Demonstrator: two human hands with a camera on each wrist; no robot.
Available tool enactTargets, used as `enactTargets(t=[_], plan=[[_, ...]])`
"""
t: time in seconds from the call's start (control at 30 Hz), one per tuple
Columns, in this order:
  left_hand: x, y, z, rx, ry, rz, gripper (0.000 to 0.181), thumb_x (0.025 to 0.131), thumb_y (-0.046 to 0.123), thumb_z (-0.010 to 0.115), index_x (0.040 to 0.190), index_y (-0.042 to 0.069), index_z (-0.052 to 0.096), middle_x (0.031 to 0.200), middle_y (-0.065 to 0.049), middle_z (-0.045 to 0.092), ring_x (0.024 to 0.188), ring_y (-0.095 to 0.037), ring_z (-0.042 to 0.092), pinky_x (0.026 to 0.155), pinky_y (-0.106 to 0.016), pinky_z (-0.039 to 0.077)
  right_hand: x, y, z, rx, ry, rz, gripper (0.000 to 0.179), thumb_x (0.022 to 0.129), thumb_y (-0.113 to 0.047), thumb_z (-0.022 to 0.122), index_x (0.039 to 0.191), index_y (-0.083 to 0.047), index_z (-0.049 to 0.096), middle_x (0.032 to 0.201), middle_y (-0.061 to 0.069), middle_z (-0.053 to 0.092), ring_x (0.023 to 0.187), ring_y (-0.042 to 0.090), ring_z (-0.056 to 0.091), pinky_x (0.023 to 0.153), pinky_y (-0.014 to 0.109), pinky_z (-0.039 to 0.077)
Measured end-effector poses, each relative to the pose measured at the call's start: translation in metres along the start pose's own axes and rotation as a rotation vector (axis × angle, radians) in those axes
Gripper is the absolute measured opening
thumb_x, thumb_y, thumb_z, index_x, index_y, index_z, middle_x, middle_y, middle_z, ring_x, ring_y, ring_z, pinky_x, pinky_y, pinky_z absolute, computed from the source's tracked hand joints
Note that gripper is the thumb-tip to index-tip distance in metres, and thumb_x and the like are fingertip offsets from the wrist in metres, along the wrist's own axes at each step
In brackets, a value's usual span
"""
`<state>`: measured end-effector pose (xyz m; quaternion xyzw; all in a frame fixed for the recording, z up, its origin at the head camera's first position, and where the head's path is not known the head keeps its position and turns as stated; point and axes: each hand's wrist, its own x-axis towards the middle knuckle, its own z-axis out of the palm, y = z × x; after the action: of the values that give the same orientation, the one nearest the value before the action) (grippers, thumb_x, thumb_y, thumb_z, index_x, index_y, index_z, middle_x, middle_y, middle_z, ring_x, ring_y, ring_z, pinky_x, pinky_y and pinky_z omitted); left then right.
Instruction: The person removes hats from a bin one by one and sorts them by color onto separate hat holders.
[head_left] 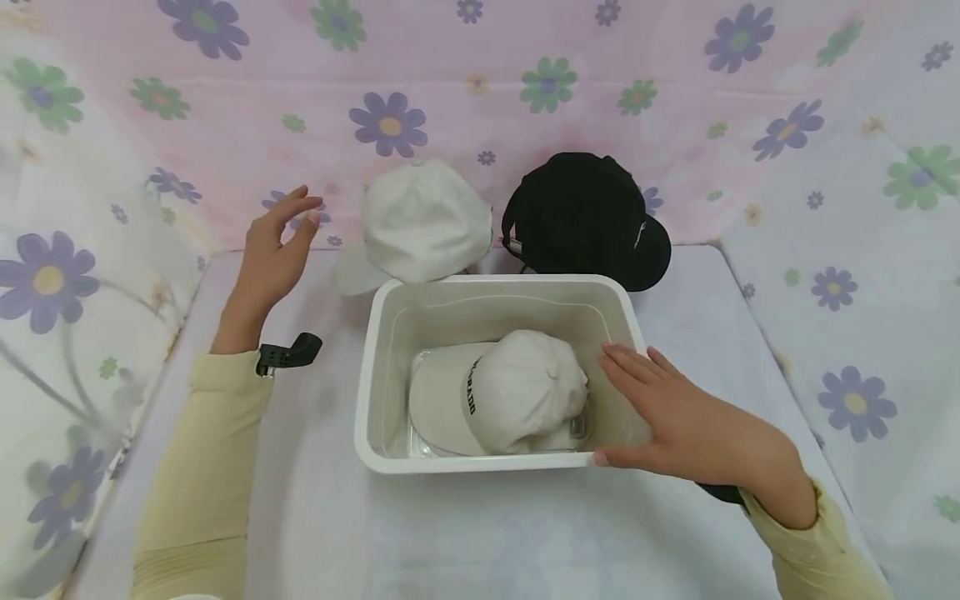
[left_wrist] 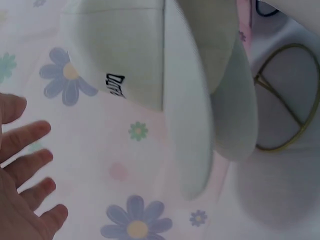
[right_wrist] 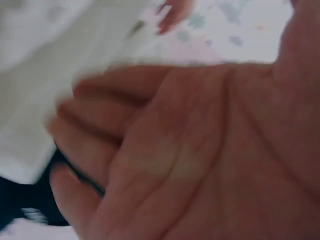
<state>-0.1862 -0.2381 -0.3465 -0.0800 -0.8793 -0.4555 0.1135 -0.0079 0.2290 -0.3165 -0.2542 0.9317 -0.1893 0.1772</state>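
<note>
Floral cloth, pale with purple and green flowers, drapes the walls; a plain white cover lies over the table (head_left: 480, 533)

Nearest: two arms in cream-yellow ribbed sleeves, one each side.

Right hand (head_left: 678, 421): fingers straight and together, laid flat over the right rim of the tub, thumb against its near right corner; grips nothing. The right wrist view shows only a blurred flat palm.

Tub (head_left: 382, 333): one, white smooth plastic, rectangular with rounded corners, standing mid-table.

Cap in the tub (head_left: 506, 392): one, off-white cotton, domed crown with top button, brim pointing left, dark lettering on the front panel; it rests on the tub floor, just left of the right hand's fingertips.

Left hand (head_left: 273, 250): raised above the table left of the tub, fingers spread and relaxed, holding nothing, near the white cap behind.

Far row, against the back cloth: one white cap (head_left: 420, 221), soft fabric, brim down-left, touching the tub's back rim; one black cap (head_left: 585, 217), just beside it on the right.

Count: three caps, one tub, two hands
</note>
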Motion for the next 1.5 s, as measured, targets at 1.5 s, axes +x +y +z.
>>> enactTargets(t=[1.5], plan=[[-0.046,-0.043,0.054,-1.462,0.090,-0.680,0.033,0.105,0.006,0.052,0.138,0.002,0.047,0.106,-0.010,0.067,0.094,-0.019,0.073,0.081,-0.030,0.061,0.283,-0.028,-0.082,0.544,-0.047,0.209,0.079,0.105,-0.064,0.025,0.164,-0.011,0.018,0.170,0.007,0.018,0.155,0.021,0.020,0.126,0.039,0.022]])
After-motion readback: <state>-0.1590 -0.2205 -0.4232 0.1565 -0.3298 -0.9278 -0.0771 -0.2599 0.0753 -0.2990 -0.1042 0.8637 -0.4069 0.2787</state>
